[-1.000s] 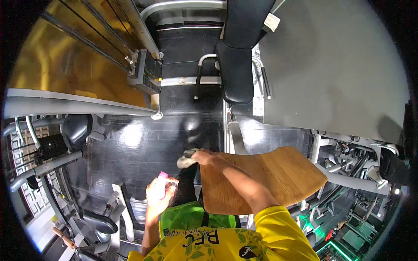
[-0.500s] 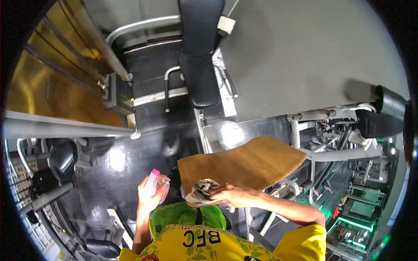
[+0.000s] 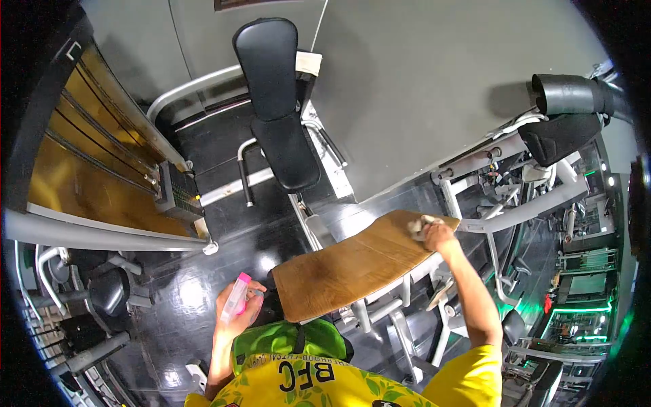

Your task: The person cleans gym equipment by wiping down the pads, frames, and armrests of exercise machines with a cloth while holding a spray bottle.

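My left hand [image 3: 237,308] is closed around a clear spray bottle [image 3: 236,298] with a pink top, held low in front of my body. A brown wooden board [image 3: 359,264] with a curved outline lies ahead of me, to the right of that hand. At its far right end my right hand [image 3: 439,237] presses a crumpled, light-coloured cloth [image 3: 422,228] onto the surface. Most of the cloth's right side is hidden under my fingers.
Beyond the board stands a black padded seat [image 3: 288,152] with a tall backrest. A weight machine with a metal frame [image 3: 115,230] is at left. Black roller pads [image 3: 569,95] sit at upper right, by a grey wall [image 3: 420,88]. Dark glossy flooring [image 3: 183,271] lies at left.
My right hand has swept the cloth from the board's near left end to its far right end. My left hand keeps the spray bottle in about the same place. The view has shifted.
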